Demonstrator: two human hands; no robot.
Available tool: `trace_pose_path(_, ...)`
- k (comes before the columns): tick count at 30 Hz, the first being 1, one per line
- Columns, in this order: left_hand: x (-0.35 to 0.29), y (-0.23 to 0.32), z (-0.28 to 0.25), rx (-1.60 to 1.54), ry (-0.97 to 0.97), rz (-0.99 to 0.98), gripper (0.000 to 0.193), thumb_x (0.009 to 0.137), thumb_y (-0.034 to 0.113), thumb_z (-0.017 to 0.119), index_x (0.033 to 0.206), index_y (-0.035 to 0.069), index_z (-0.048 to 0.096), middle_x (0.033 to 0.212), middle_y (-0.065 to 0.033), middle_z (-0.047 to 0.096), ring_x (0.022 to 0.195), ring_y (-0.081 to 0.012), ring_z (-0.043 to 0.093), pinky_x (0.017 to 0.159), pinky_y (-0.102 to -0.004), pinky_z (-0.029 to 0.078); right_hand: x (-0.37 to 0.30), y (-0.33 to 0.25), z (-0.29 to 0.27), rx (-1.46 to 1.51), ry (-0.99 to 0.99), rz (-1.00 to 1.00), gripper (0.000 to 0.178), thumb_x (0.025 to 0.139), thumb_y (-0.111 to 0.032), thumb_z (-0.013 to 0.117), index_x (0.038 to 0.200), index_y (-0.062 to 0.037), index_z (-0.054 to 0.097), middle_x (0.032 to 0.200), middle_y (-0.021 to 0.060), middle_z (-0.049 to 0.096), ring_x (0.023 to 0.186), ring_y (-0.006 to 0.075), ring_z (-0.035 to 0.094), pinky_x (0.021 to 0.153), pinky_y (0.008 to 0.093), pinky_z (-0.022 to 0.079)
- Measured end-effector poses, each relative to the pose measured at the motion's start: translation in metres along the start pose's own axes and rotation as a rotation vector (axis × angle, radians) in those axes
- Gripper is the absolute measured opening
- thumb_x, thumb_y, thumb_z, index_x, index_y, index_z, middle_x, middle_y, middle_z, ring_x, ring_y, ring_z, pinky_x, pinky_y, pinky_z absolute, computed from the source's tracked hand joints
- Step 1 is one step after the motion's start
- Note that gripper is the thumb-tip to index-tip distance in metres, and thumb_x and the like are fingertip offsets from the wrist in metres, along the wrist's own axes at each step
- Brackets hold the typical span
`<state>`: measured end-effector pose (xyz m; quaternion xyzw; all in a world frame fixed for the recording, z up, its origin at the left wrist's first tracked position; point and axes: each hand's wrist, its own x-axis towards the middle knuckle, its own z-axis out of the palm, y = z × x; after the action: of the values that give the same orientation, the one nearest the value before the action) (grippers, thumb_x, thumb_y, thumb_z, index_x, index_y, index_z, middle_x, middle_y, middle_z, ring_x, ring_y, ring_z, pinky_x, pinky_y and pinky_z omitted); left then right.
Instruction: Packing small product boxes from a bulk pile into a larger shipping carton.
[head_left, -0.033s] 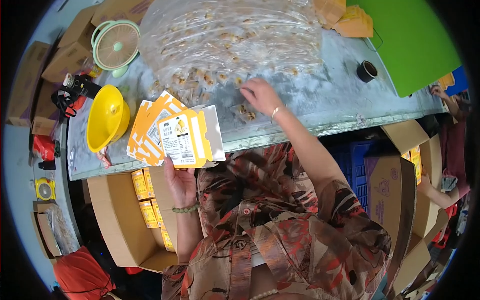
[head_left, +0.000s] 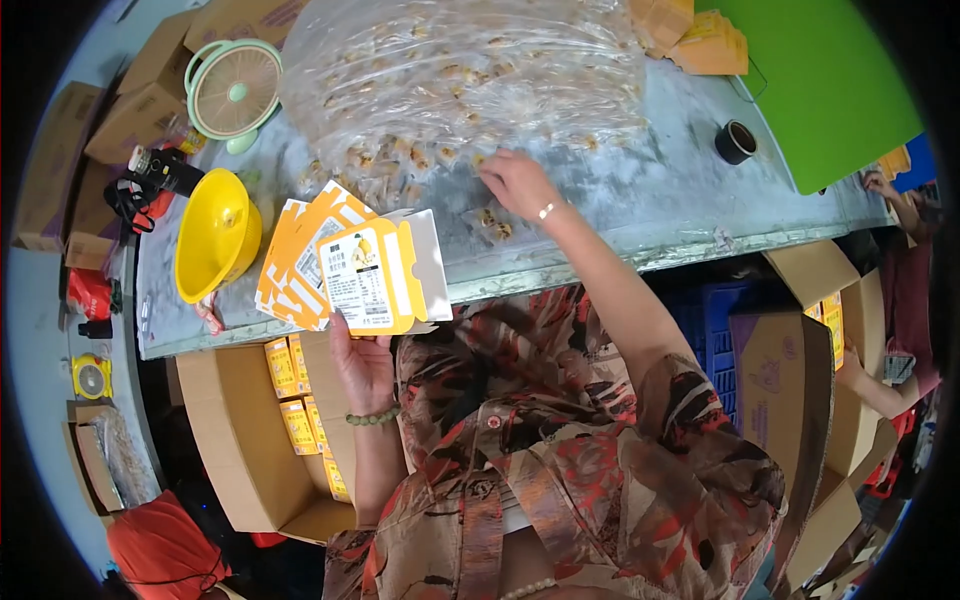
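Note:
My left hand (head_left: 363, 368) grips a yellow and white carton (head_left: 362, 280) at its lower edge; its flaps stand open on the right side. Several flat orange and white cartons (head_left: 290, 265) lie fanned on the table just left of it. My right hand (head_left: 522, 186) is over the table with its fingers curled together beside small clear-wrapped packets (head_left: 410, 155); whether something is between the fingertips is hidden. A pair of loose wrapped packets (head_left: 490, 225) lies just below that hand. Behind it spreads a big clear plastic bag (head_left: 460, 75) full of such packets.
A yellow bowl (head_left: 217, 238) and a green fan (head_left: 235, 90) stand on the left. On the right are a dark cup (head_left: 735, 143) and a green board (head_left: 815, 90). Below the table edge, a cardboard box (head_left: 225, 440) holds small yellow cartons. Another person's arm (head_left: 880, 390) reaches in at the right.
My right wrist has turned and shifted very slightly, the fingers staying by the packets. My left hand and the carton are practically still.

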<state>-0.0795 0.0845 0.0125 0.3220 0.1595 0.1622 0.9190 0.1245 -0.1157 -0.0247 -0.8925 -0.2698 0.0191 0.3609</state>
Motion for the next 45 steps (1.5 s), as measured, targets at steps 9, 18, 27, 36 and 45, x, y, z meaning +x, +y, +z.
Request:
trace_pose_path(9,0.008,0.001,0.007,0.232,0.049,0.057,0.028,0.083,0.022,0.041,0.102,0.002,0.042,0.095,-0.0106,0.053,0.082,-0.0184,0.055,0.066,-0.0315,0.05,0.008,0.01,-0.008,-0.322,-0.334,-0.21,0.025,0.072,-0.012,0.048,0.097,-0.0064,0.051,0.102,0.0081,0.049,0.093,0.0249,0.043,0.084,0.0339,0.031)
trace_pose_path(18,0.029,-0.023,0.009,0.336,0.135,0.146,0.026,0.081,0.019,0.045,0.099,0.001,0.042,0.089,-0.0123,0.054,0.074,-0.0209,0.057,0.06,-0.0319,0.051,-0.035,-0.007,-0.015,-0.278,-0.191,-0.228,0.061,0.061,-0.041,0.059,0.113,-0.0156,0.041,0.122,0.0085,0.031,0.113,0.0296,0.024,0.092,0.0399,0.022)
trace_pose_path(27,0.041,-0.046,0.01,0.522,0.179,0.179,0.024,0.08,0.019,0.047,0.095,0.001,0.046,0.086,-0.01,0.055,0.07,-0.0182,0.058,0.054,-0.0264,0.051,-0.063,0.011,-0.032,-0.296,-0.254,-0.292,0.07,0.054,-0.036,0.065,0.116,-0.0181,0.038,0.121,0.0091,0.03,0.112,0.0294,0.025,0.091,0.0423,0.022)
trace_pose_path(36,0.054,-0.067,0.023,0.552,0.094,0.109,0.025,0.079,0.019,0.05,0.095,0.0,0.046,0.082,-0.0081,0.053,0.069,-0.0151,0.056,0.053,-0.0258,0.051,-0.079,0.014,-0.045,-0.26,-0.224,0.076,0.075,0.052,-0.03,0.068,0.115,-0.0075,0.035,0.11,0.0191,0.035,0.098,0.0323,0.041,0.079,0.0331,0.039)
trace_pose_path(45,0.061,-0.086,0.033,0.509,0.06,-0.032,0.025,0.08,0.022,0.048,0.095,0.002,0.046,0.081,-0.0099,0.056,0.065,-0.0178,0.057,0.053,-0.0275,0.05,-0.065,0.0,-0.019,0.346,-0.246,0.096,0.048,0.066,-0.01,0.057,0.109,0.0019,0.039,0.101,0.0123,0.044,0.088,0.0216,0.049,0.075,0.0301,0.041)
